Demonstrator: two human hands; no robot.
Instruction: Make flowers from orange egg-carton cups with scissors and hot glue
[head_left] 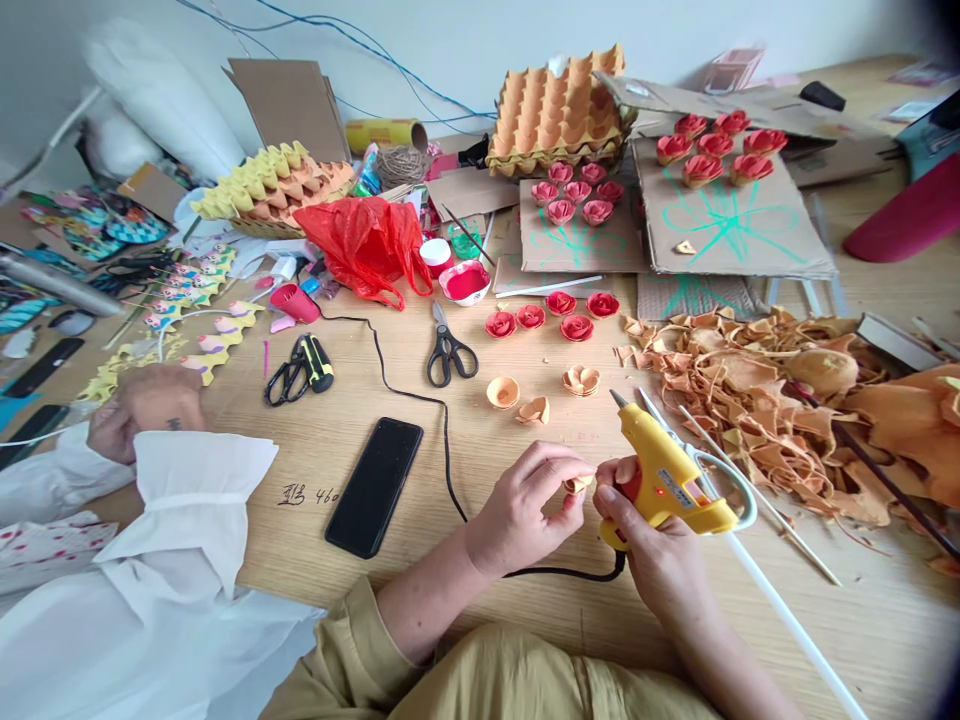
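Pinched in the fingers of my left hand point(529, 505) is a small rolled piece of tan egg carton point(578, 484). My right hand point(664, 555) is wrapped around a yellow hot glue gun point(660, 465), its nozzle pointing up and away to the left. A long white glue stick point(795, 635) sticks out of the gun's back. Just beyond my hands lie a plain carton cup point(502, 392), a curled petal piece point(533, 411) and a tan carton flower point(581, 380). Scissors with pale handles point(724, 485) lie behind the gun, partly hidden by it.
Red flowers point(577, 327) stand farther back, some on cardboard point(735, 235). Carton scraps point(780, 420) are heaped at right. Black scissors point(450, 355), a phone point(373, 487), a cord point(446, 440) and red paint point(464, 283) lie left of centre. A co-worker's white sleeve point(195, 490) is at left.
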